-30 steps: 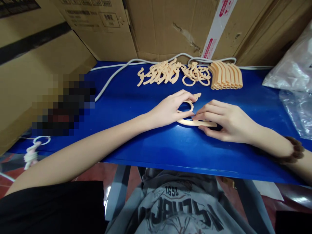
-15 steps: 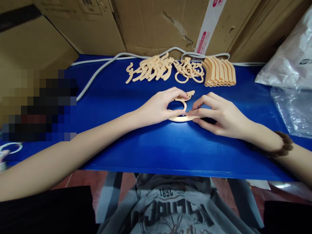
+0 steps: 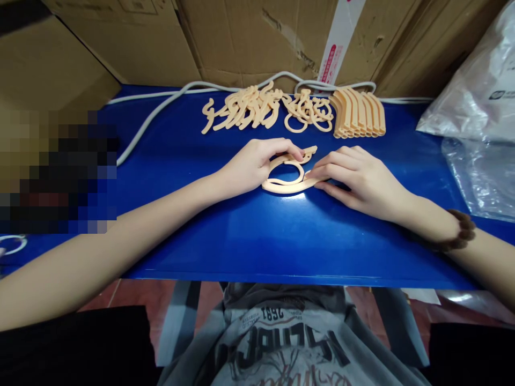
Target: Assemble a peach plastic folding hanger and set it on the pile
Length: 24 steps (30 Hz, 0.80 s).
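Note:
Cream plastic pieces lie together in front of me, with a ring-shaped piece [image 3: 301,172] inside a curved outer piece [image 3: 284,188]. My left hand [image 3: 263,161] is on the upper left of these pieces, its fingers closed on the upper curved part. From the right, my right hand [image 3: 356,179] pinches the right end of the curved outer piece between thumb and fingers. A notched tip [image 3: 310,152] sticks out beyond my left fingertips. The exact joints under the fingers are hidden.
Behind the hands on the blue table [image 3: 241,241] lie wavy pieces [image 3: 251,110], ring pieces [image 3: 308,111] and stacked curved pieces [image 3: 359,113]. A grey cable [image 3: 155,112] runs behind them. Cardboard boxes [image 3: 237,37] stand at the back, a plastic bag [image 3: 475,91] at the right.
My left thumb has moved off the lower curved piece, and the left hand has shifted left, uncovering more of the ring and outer curve. My right fingers have drawn closer together.

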### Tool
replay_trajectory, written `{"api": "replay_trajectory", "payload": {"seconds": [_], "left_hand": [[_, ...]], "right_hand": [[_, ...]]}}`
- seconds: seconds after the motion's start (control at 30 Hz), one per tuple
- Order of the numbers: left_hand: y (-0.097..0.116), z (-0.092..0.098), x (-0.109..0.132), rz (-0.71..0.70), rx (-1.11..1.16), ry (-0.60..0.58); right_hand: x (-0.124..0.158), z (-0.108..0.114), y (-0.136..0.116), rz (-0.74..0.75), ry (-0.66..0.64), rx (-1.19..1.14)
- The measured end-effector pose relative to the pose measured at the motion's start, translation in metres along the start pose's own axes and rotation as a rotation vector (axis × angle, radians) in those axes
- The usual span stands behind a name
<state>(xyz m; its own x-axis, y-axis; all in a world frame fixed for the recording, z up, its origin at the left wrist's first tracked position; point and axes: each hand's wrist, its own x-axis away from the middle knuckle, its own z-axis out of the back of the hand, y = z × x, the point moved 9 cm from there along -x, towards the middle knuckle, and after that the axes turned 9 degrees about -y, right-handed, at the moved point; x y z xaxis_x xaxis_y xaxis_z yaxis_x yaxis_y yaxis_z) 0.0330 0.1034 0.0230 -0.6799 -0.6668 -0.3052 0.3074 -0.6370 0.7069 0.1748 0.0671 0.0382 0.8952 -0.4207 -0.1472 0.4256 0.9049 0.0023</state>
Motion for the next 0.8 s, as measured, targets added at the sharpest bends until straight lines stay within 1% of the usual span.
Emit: {"api": "replay_trajectory", "payload": {"seconds": [0.17, 0.37, 0.5, 0.6, 0.8], "left_hand": [[-0.008, 0.006, -0.001, 0.021, -0.008, 0.042], [-0.008, 0.006, 0.000, -0.010, -0.084, 0.016], [-0.002, 0.002, 0.002, -0.039, -0.185, -0.007], [0.007, -0.003, 0.003, -0.067, -0.287, -0.028], [0.022, -0.019, 0.007, -0.114, -0.454, -0.093]], "right_hand": [[0.002, 0.004, 0.002, -0.034, 0.046, 0.018], [0.003, 0.003, 0.010, -0.113, 0.037, 0.039], [0.005, -0.002, 0.023, -0.176, 0.009, -0.032], [0.006, -0.005, 0.030, -0.184, 0.004, -0.061], [0.007, -0.001, 0.029, -0.162, 0.048, -0.071]]}}
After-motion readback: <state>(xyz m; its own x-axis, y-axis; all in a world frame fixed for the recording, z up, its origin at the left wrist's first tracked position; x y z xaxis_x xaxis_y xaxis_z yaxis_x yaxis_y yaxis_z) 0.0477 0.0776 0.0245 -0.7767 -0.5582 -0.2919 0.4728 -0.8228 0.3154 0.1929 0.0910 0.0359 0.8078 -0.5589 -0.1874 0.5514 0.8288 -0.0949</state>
